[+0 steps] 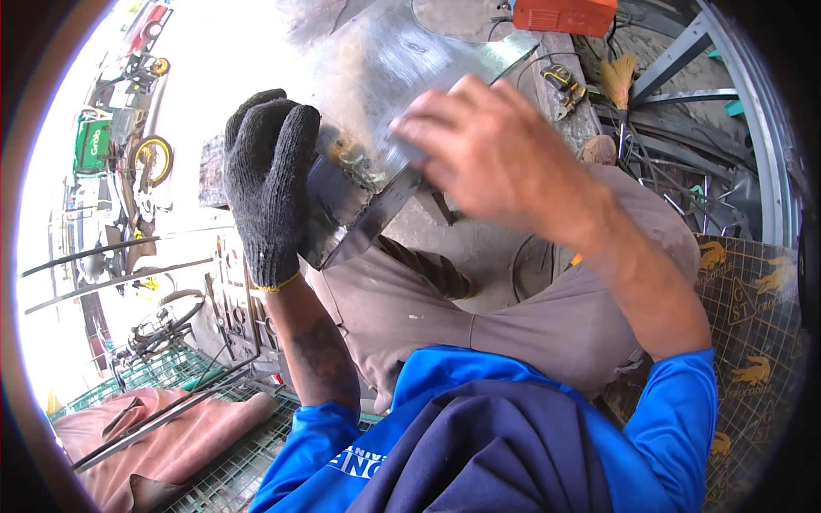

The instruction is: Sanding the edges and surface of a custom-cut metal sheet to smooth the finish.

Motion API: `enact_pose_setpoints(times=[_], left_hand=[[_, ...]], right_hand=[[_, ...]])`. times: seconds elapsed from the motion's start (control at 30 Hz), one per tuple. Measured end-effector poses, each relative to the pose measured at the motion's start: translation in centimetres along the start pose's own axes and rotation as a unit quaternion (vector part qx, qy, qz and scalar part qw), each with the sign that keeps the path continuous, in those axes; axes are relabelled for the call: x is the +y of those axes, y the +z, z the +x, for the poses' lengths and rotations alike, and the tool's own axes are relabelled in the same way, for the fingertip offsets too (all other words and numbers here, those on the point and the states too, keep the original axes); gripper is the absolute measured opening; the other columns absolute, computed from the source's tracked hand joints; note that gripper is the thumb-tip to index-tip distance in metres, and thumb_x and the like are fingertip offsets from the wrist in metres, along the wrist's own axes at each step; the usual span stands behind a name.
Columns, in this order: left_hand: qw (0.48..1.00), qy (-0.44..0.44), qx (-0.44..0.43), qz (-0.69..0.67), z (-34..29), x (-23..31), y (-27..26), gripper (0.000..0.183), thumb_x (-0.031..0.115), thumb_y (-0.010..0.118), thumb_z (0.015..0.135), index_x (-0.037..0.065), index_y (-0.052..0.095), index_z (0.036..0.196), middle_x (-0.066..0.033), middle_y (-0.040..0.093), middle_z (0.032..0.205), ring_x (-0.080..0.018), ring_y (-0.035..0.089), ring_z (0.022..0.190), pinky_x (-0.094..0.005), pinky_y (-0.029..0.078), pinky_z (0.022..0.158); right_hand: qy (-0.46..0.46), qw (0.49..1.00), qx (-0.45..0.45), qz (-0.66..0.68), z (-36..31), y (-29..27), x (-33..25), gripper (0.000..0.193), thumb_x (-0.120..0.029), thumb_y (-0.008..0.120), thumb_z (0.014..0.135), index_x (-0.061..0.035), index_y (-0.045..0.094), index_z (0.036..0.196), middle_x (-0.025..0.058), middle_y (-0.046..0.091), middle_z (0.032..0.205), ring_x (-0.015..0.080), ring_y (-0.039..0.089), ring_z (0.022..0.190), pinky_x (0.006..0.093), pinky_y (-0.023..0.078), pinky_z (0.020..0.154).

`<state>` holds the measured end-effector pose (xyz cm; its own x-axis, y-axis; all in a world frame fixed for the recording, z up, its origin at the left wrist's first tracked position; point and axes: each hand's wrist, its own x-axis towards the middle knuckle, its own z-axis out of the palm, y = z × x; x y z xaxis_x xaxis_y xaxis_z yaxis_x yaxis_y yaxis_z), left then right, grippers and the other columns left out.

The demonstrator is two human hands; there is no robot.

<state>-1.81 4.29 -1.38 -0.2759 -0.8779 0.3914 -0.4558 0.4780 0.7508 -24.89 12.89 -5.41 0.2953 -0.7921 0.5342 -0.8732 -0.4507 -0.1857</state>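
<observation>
A shiny bent sheet-metal piece (376, 94) slants over my knees, with a curved cut-out at its far edge. Its near end is a folded dark metal lip (342, 244), and a brown scorched patch (346, 154) marks the surface above it. My left hand (272, 175), in a black knitted glove, is curled over the left side of that near end and grips it. Bare and smeared by motion, my right hand (505, 150) is over the metal's right edge. Its fingertips are close to the surface; whether they hold anything is hidden.
A tape measure (564, 90) lies beyond my right hand, near a straw brush (618, 81) and an orange machine (564, 15). Steel bars (757, 111) stand at right above a patterned board (753, 342). A pinkish cloth (162, 436) covers green mesh at lower left.
</observation>
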Motion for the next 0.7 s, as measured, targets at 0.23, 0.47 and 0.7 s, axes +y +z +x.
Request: enact_pose_setpoints(times=[0.23,0.47,0.7], left_hand=[[0.999,0.029,0.010,0.028,0.4,0.5,0.0,0.026,0.019,0.077,0.094,-0.003,0.074,0.107,-0.0206,0.068,0.121,-0.0320,0.063,0.117,-0.0416,0.050,0.100],[0.999,0.031,0.006,0.042,0.6,0.5,-0.4,0.027,0.021,0.077,0.093,-0.003,0.075,0.105,-0.0198,0.068,0.119,-0.0326,0.063,0.118,-0.0421,0.049,0.101],[0.999,0.007,0.001,0.047,0.3,0.6,0.0,0.030,0.024,0.079,0.092,-0.003,0.075,0.103,-0.0205,0.067,0.123,-0.0321,0.065,0.115,-0.0418,0.051,0.099]], right_hand=[[0.134,0.984,-0.037,-0.108,0.3,-1.2,6.9,0.040,-0.037,0.049,0.111,-0.0151,0.075,0.132,0.0031,0.074,0.129,0.0234,0.066,0.105,0.0446,0.050,0.095],[0.073,0.997,-0.002,-0.011,0.9,-0.1,1.1,0.036,-0.034,0.052,0.108,-0.0120,0.078,0.122,0.0066,0.077,0.122,0.0271,0.068,0.109,0.0455,0.050,0.099],[0.023,0.997,0.063,0.038,0.9,1.8,-1.0,0.035,-0.033,0.055,0.107,-0.0119,0.080,0.119,0.0053,0.077,0.121,0.0229,0.064,0.098,0.0448,0.046,0.089]])
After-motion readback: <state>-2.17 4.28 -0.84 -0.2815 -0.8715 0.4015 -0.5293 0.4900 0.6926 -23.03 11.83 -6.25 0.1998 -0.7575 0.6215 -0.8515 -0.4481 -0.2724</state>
